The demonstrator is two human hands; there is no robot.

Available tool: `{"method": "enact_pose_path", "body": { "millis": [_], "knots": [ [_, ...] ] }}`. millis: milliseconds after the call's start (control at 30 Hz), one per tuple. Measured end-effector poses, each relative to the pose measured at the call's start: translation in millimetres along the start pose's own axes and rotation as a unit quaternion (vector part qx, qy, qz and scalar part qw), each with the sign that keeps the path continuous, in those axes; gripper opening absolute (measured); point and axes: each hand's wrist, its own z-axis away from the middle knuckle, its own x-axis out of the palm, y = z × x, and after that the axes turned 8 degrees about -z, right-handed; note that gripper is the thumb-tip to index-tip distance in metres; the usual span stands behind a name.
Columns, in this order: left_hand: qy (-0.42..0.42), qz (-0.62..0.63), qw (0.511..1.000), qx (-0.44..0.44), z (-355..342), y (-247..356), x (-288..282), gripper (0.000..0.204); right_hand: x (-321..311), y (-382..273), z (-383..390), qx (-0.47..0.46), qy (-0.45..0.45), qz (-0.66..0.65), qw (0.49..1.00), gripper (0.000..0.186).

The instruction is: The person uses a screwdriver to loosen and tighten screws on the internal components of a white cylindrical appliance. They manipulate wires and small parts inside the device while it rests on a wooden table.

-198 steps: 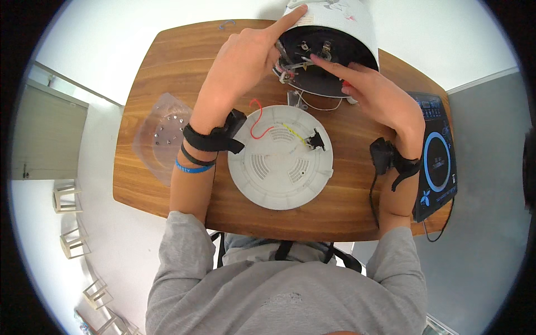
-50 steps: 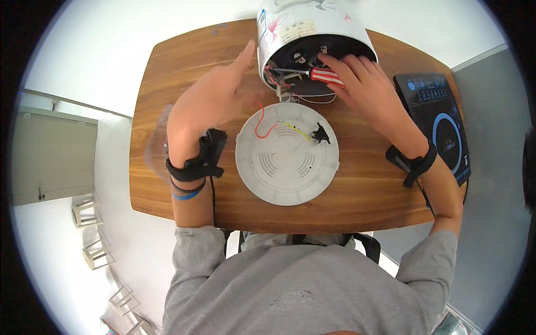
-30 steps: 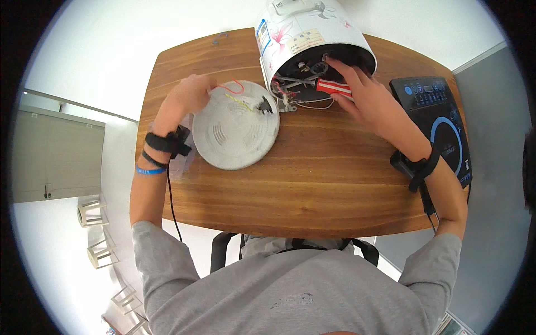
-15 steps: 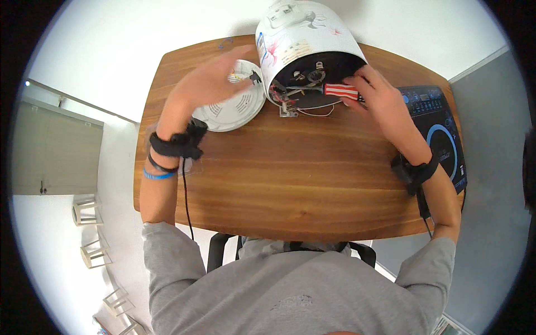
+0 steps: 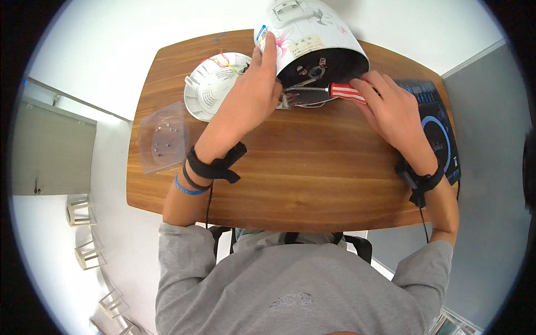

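The left hand [image 5: 249, 100] grips the tipped rice cooker [image 5: 312, 42]; the right hand [image 5: 391, 111] grasps a red-handled screwdriver [image 5: 326, 89] inside its open base. Best keep the cooker steady and the tip square.

The round white cover [image 5: 215, 92] had lain in the middle of the counter [image 5: 312, 167], right in front of the person; the left hand [image 5: 248, 100] slid it away to the far left part of the counter and let it go beside the cooker [image 5: 312, 42]. That hand then went from the cover to the cooker's left rim and gripped it. The right hand [image 5: 391, 109], bare-fingered at first at the cooker's open underside, picked up a red-handled screwdriver [image 5: 340, 91] and pushed its tip in among the wires. The cooker tipped further onto its side.
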Motion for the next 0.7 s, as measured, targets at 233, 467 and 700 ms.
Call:
{"method": "enact_pose_path", "body": {
  "millis": [233,467,700],
  "knots": [
    [-0.017,-0.022,1.0,0.004,26,35,-45,0.079,-30,-20,5,-0.076,0.049,0.068,0.994,0.047],
    [0.009,0.066,0.995,-0.07,28,43,-49,0.049,-30,-48,2,-0.053,0.075,0.062,0.994,0.042],
    [0.106,-0.004,0.994,0.005,9,34,-33,0.043,-19,-38,-14,-0.034,0.13,0.064,0.989,0.042]
  ]
}}
